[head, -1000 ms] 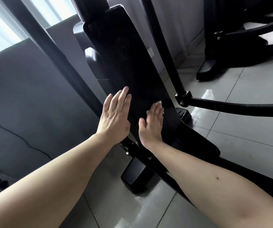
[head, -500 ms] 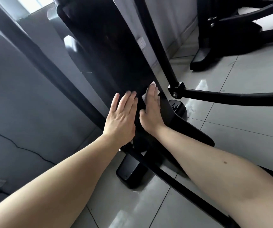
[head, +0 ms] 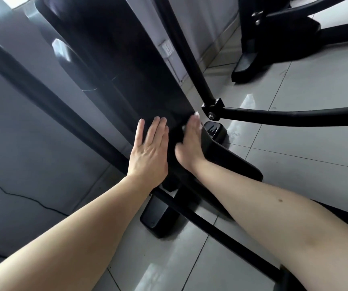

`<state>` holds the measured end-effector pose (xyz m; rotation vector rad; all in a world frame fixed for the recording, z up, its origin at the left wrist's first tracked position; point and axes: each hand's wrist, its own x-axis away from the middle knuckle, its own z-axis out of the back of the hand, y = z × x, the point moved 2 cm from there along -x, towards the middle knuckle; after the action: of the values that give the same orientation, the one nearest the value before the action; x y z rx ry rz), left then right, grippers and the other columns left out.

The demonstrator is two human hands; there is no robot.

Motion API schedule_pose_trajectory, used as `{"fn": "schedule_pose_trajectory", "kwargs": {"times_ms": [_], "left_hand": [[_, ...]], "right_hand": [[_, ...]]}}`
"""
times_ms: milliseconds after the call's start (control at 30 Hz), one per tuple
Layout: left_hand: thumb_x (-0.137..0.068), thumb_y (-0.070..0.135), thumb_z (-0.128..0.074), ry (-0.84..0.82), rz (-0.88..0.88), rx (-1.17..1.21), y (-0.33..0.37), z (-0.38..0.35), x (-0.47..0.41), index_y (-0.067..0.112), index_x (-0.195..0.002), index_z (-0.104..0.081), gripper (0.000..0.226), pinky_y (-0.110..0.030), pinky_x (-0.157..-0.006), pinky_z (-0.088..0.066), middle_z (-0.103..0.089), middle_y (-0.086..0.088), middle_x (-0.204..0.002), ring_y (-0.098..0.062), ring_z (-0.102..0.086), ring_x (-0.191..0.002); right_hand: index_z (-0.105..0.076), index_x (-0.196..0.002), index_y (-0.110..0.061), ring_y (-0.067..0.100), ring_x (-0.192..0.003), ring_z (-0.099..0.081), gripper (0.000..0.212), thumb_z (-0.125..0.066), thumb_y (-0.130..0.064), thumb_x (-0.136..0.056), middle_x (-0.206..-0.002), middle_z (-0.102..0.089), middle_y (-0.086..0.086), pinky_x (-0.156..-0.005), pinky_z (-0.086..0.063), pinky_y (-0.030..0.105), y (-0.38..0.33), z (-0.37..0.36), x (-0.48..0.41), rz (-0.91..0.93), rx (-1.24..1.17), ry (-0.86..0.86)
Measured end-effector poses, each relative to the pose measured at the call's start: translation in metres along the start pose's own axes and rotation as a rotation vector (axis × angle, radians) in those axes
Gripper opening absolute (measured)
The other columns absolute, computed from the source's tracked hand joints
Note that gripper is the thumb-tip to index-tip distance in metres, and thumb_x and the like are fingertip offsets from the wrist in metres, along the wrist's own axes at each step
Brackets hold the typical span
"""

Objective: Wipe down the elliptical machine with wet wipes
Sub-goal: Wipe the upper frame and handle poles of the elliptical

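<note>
Head view: left hand (head: 150,152), right hand (head: 191,143) flat (grip wide) on the glossy black elliptical machine (head: 116,59).

No lettering can be read anywhere. The foot cap (head: 213,129) of the elliptical machine (head: 127,70) bears faint pale marks (too blurred to make out), and the white wall plate (head: 166,48) shows only indistinct grey shapes.

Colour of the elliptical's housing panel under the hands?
Black, glossy: the elliptical's flat plastic housing panel, head view.
</note>
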<state>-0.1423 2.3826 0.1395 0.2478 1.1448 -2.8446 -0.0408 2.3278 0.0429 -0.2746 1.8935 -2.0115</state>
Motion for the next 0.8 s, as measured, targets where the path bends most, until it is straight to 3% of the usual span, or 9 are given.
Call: {"fn": "schedule_pose_trajectory", "kwargs": {"times_ms": [100,167,300,433,600,667,733,800], "left_hand": [[-0.090,0.025,-0.042,-0.028,-0.026,0.008,0.007,-0.003,0.002,0.002,-0.158,-0.028,0.072,-0.054,-0.125,0.012,-0.013,-0.014,-0.169,-0.027,0.003,-0.158],[-0.091,0.024,-0.040,-0.054,-0.042,0.005,0.013,-0.005,0.004,0.002,-0.158,-0.026,0.072,-0.054,-0.124,0.013,-0.011,-0.014,-0.169,-0.027,0.004,-0.158],[-0.092,0.019,-0.037,-0.075,-0.058,0.029,0.028,-0.009,0.007,0.002,-0.158,-0.026,0.069,-0.054,-0.123,0.016,-0.012,-0.014,-0.169,-0.027,0.003,-0.158],[-0.092,0.017,-0.039,-0.107,-0.072,0.059,0.041,-0.017,0.011,0.003,-0.157,-0.030,0.067,-0.054,-0.123,0.016,-0.016,-0.013,-0.168,-0.026,0.000,-0.158],[-0.080,0.012,-0.036,-0.048,-0.100,0.168,0.048,-0.026,0.023,0.004,-0.141,-0.056,0.065,-0.056,-0.126,-0.001,-0.042,-0.012,-0.156,-0.029,-0.026,-0.151],[-0.076,0.009,-0.046,-0.002,-0.109,0.228,0.050,-0.032,0.030,0.005,-0.132,-0.063,0.059,-0.055,-0.126,-0.007,-0.051,-0.011,-0.147,-0.029,-0.037,-0.144],[-0.071,0.007,-0.059,0.026,-0.097,0.287,0.051,-0.039,0.036,0.007,-0.126,-0.067,0.056,-0.052,-0.125,-0.012,-0.057,-0.010,-0.138,-0.030,-0.045,-0.134],[-0.067,0.009,-0.062,0.026,-0.083,0.330,0.051,-0.046,0.040,0.009,-0.119,-0.069,0.053,-0.047,-0.121,-0.020,-0.060,-0.006,-0.129,-0.029,-0.051,-0.123]], "right_hand": [[0.019,-0.159,-0.008,0.014,-0.154,0.024,0.091,-0.041,0.006,-0.092,-0.169,0.023,0.005,-0.125,0.015,0.030,-0.009,-0.007,-0.002,0.136,0.096,0.056],[0.019,-0.159,-0.007,0.015,-0.155,0.022,0.091,-0.044,0.003,-0.094,-0.169,0.022,0.005,-0.126,0.013,0.030,0.008,-0.005,-0.003,0.122,0.163,0.058],[0.016,-0.159,-0.001,0.026,-0.157,0.016,0.095,-0.048,-0.004,-0.089,-0.169,0.018,0.013,-0.128,0.007,0.041,0.077,0.010,0.005,-0.125,0.445,-0.054],[0.020,-0.158,-0.002,0.031,-0.155,0.022,0.085,-0.038,-0.016,-0.097,-0.167,0.026,0.015,-0.127,0.009,0.047,0.128,0.030,0.028,-0.270,0.807,-0.167],[0.015,-0.158,0.003,0.035,-0.155,0.021,0.082,-0.037,-0.011,-0.097,-0.166,0.023,0.020,-0.127,0.008,0.046,0.123,0.040,0.028,-0.418,0.748,-0.155],[0.007,-0.159,0.006,0.037,-0.156,0.012,0.079,-0.040,-0.010,-0.097,-0.168,0.014,0.022,-0.128,0.003,0.044,0.113,0.031,0.025,-0.335,0.697,-0.137],[-0.013,-0.158,0.006,0.036,-0.155,-0.012,0.073,-0.050,-0.006,-0.096,-0.167,-0.011,0.022,-0.126,-0.015,0.041,0.097,0.018,0.026,-0.214,0.540,-0.066],[-0.039,-0.148,0.005,0.035,-0.140,-0.040,0.058,-0.056,-0.002,-0.093,-0.152,-0.040,0.023,-0.112,-0.036,0.038,0.080,0.001,0.032,-0.101,0.378,0.029]]}}
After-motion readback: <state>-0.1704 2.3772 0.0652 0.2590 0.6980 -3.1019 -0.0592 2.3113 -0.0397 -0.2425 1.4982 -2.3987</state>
